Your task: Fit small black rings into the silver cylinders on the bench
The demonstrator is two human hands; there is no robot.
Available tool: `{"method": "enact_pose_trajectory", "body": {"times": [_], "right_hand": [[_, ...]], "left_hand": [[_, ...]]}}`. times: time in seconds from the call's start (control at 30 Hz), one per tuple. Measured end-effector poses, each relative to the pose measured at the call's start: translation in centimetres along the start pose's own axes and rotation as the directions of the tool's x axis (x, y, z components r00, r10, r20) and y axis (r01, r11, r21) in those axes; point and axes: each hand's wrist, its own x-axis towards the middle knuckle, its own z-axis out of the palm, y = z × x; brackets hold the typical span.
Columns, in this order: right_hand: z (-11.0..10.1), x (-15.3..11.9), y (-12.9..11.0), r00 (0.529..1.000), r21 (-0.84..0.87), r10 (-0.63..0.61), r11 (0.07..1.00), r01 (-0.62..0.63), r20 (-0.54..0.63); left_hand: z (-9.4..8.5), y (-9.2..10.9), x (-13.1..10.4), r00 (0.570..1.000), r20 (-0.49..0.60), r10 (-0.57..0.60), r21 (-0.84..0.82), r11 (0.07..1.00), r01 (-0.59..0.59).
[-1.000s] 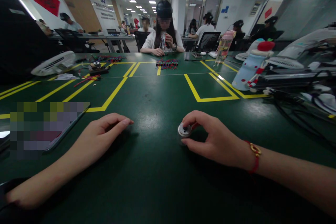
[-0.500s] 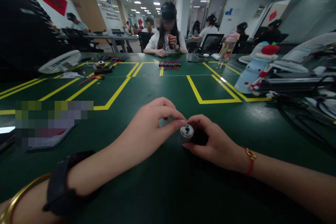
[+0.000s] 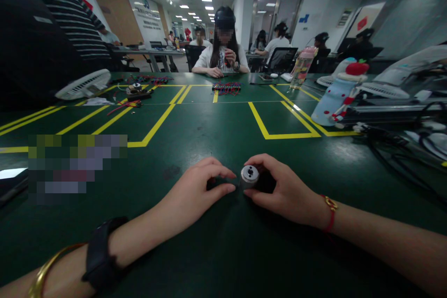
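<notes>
A short silver metal cylinder [image 3: 249, 176], which looks like a small motor, stands upright on the green table. Its pale round top has a dark centre hole and smaller dark holes beside it. My right hand [image 3: 275, 186] grips the cylinder from the right, thumb at the near side and fingers at the far side. Just left of it, my left hand [image 3: 206, 184] is low over the table, thumb and fingers apart with nothing visible between them. A small gap separates its fingertips from the cylinder.
Yellow tape [image 3: 293, 136] marks the green table [image 3: 195, 130]. Wired parts [image 3: 226, 87] lie at the far middle, a white fan [image 3: 84, 84] at the left. At the right stand a blue bottle [image 3: 330, 100] and black cables [image 3: 394, 149]. A person [image 3: 223, 51] sits opposite.
My left hand has come off the cylinder's top, moving left and down, its fingers now apart. My right hand still holds the cylinder in about the same place.
</notes>
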Motion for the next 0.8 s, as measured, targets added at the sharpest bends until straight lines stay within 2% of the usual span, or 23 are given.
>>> {"method": "enact_pose_trajectory", "body": {"times": [0.1, 0.17, 0.23, 0.3, 0.37, 0.43, 0.5, 0.57, 0.6, 0.67, 0.73, 0.77, 0.8], "right_hand": [[-1.2, -0.1, 0.2, 0.998, -0.005, 0.042, 0.999, -0.042, -0.044], [-2.8, -0.4, 0.9, 0.987, -0.045, 0.093, 0.994, -0.099, -0.131], [-5.3, -0.9, 2.3, 0.952, -0.129, 0.167, 0.970, -0.205, -0.258], [-8.1, -1.9, 4.3, 0.884, -0.240, 0.234, 0.906, -0.350, -0.405], [-11.0, -3.1, 6.7, 0.798, -0.331, 0.254, 0.810, -0.484, -0.546], [-13.6, -4.5, 9.0, 0.715, -0.361, 0.252, 0.726, -0.585, -0.652], [-15.5, -5.7, 11.1, 0.650, -0.344, 0.285, 0.665, -0.664, -0.704], [-16.4, -6.5, 12.4, 0.625, -0.325, 0.324, 0.636, -0.700, -0.711], [-16.6, -6.6, 12.6, 0.626, -0.346, 0.304, 0.624, -0.701, -0.719], [-15.9, -6.2, 11.8, 0.662, -0.472, 0.145, 0.591, -0.654, -0.735], [-13.9, -5.1, 9.7, 0.754, -0.644, -0.055, 0.561, -0.519, -0.655], [-12.4, -4.4, 8.2, 0.812, -0.709, -0.121, 0.571, -0.413, -0.571], [-10.7, -3.6, 6.6, 0.885, -0.731, -0.127, 0.622, -0.280, -0.447]], "left_hand": [[-1.8, -1.1, -1.1, 0.995, -0.059, -0.085, -0.025, 0.996, 0.083], [-3.2, -2.3, -2.1, 0.977, -0.114, -0.178, -0.028, 0.984, 0.176], [-4.5, -3.6, -3.0, 0.937, -0.160, -0.310, -0.044, 0.951, 0.307], [-5.3, -4.6, -3.8, 0.883, -0.184, -0.431, -0.086, 0.902, 0.422], [-5.5, -5.4, -4.3, 0.849, -0.220, -0.481, -0.124, 0.877, 0.465], [-5.4, -5.7, -4.6, 0.842, -0.243, -0.482, -0.146, 0.876, 0.459], [-5.2, -5.8, -4.6, 0.842, -0.233, -0.486, -0.158, 0.873, 0.461], [-5.0, -5.8, -4.5, 0.842, -0.222, -0.491, -0.160, 0.871, 0.465], [-5.0, -5.8, -4.5, 0.843, -0.224, -0.489, -0.158, 0.872, 0.464], [-5.1, -5.5, -4.4, 0.846, -0.235, -0.478, -0.154, 0.878, 0.453], [-5.3, -4.9, -4.4, 0.852, -0.232, -0.469, -0.146, 0.883, 0.446], [-5.3, -4.6, -4.4, 0.853, -0.225, -0.472, -0.141, 0.882, 0.450], [-5.4, -4.2, -4.3, 0.851, -0.214, -0.479, -0.138, 0.878, 0.459]]}}
